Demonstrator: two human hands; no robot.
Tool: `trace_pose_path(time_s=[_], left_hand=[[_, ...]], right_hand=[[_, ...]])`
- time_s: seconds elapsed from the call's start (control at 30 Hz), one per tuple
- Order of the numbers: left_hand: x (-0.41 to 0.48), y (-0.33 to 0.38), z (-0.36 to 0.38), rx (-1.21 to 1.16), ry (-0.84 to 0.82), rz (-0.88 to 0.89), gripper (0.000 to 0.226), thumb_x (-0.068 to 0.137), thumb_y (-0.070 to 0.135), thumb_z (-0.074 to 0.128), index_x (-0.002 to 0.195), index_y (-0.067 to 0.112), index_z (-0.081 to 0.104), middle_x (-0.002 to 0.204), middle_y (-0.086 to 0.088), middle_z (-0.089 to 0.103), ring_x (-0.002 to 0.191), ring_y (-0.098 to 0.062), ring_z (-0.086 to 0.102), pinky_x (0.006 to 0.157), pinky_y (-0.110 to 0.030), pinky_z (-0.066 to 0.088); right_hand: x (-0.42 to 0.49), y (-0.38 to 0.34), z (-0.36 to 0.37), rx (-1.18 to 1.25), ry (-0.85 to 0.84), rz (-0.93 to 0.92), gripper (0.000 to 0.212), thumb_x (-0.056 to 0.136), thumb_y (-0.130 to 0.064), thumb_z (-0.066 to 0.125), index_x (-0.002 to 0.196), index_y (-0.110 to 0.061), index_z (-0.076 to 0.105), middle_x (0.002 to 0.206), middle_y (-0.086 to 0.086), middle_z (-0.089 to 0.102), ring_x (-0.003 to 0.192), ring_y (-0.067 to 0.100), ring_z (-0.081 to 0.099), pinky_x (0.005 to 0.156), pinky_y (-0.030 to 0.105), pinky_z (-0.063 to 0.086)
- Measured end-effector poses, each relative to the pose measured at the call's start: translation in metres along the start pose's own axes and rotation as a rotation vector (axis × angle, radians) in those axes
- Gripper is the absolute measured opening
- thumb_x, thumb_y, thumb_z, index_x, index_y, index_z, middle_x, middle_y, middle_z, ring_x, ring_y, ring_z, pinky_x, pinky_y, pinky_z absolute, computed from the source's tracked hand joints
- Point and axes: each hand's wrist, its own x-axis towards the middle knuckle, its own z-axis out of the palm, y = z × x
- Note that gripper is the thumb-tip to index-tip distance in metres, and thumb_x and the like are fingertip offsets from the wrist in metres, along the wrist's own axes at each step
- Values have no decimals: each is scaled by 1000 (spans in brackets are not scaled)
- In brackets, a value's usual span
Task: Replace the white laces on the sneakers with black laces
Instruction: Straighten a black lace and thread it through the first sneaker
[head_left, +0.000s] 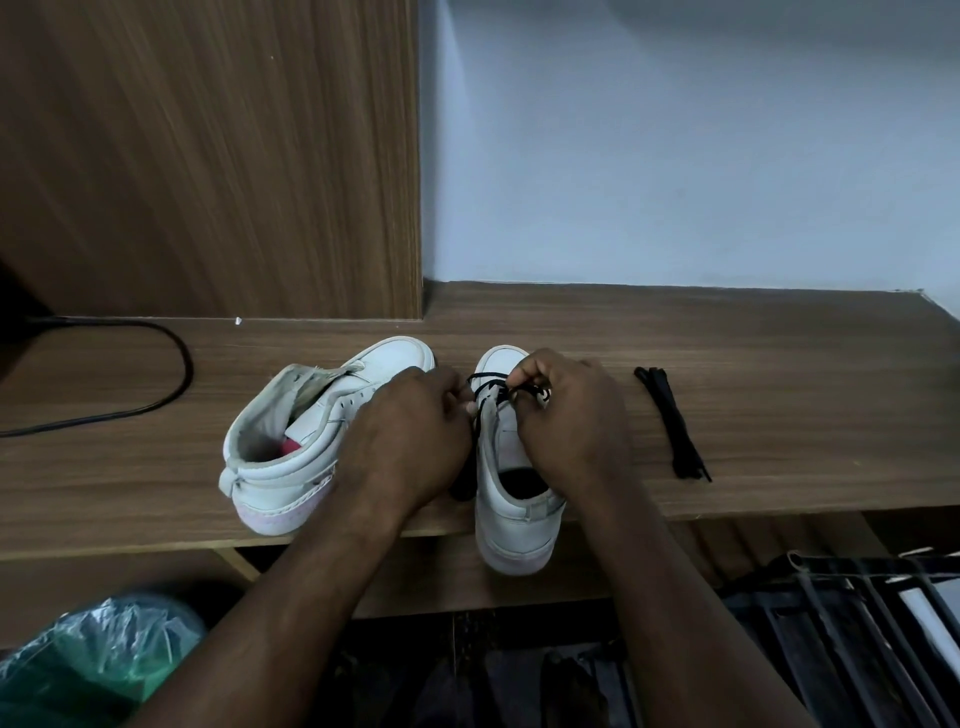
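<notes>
Both forearms reached forward from the lower edge of the view and met over the right-hand sneaker (514, 525), a white high-top standing upright on the wooden shelf (779, 364), toe towards the wall and heel overhanging the shelf's front edge. The left hand (415, 421) lay knuckles-up with the wrist bent slightly inward. Its fingers were curled, and the fingertips pinched the black lace (485, 387) at the shoe's inner side, where a strand dropped between the two shoes. The right hand (566, 415) arched over the shoe's tongue, back of the hand uppermost, with thumb and forefinger closed on the other part of the same lace near the front eyelets. A few black crossings showed over the toe end of the lacing, between the two hands. How far down the eyelets they ran could not be told, since the hands covered that part.

The other white sneaker (291, 431) sat just to the left, touching the left wrist, tipped onto its side with the opening facing the camera, a pink insole visible inside and no lace to be seen. A spare black lace (670, 421), bundled long and narrow, lay on the shelf to the right, apart from the shoes. A black cable (171, 374) curved across the shelf's left end below a wooden panel (208, 156). A green plastic bag (98, 654) sat low at the left, under the shelf.
</notes>
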Motion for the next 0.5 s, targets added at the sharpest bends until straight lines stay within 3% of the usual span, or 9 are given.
trace_pose_path(time_s=[0.27,0.37,0.5], left_hand=[[3,0,17,-185,-82,-40,20,93,19,59,74,24,55,82,2,65,82,-22,63,75,-40,51],[4,-4,11,34,-127,-17,30,92,24,58,64,26,46,79,2,60,79,-24,56,68,-33,39],[4,-11,1,277,-327,-114,23,86,34,63,68,25,52,100,-2,70,90,-25,60,73,-31,43]], right_hand=[[1,1,1,-6,30,-12,23,84,-8,70,91,-29,73,89,-22,65,98,14,61,83,34,51],[-1,2,1,-6,76,-12,26,83,-3,66,92,-26,73,94,-14,72,97,19,62,83,39,52],[-4,1,1,13,224,-34,26,83,0,63,97,-21,72,98,-11,73,97,20,56,82,38,48]])
